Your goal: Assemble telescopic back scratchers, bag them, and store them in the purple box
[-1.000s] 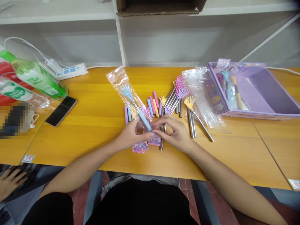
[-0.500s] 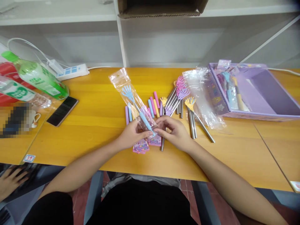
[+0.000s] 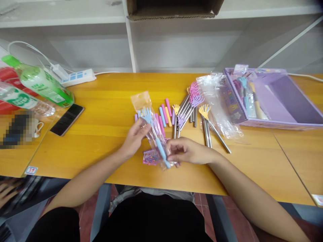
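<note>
A blue back scratcher lies inside a clear plastic bag, tilted with its claw end up and to the left. My left hand pinches the bag beside the blue claw. Lower down, my right hand grips the bag's edge near the blue handle. Under the bag are pink printed cards, partly hidden. Just beyond lie several coloured handle sleeves and a heap of back scratchers with pink and purple claws. Yellow-clawed ones rest to the right.
Empty clear bags lie beside a purple box holding bagged scratchers. At left are a phone, plastic bottles and a power strip. A cardboard box sits on the shelf above. Another person's hand shows at lower left.
The bagged back scratcher has moved down towards me. My left hand has shifted up the bag from the handle to the claw end; my right hand has moved slightly lower.
</note>
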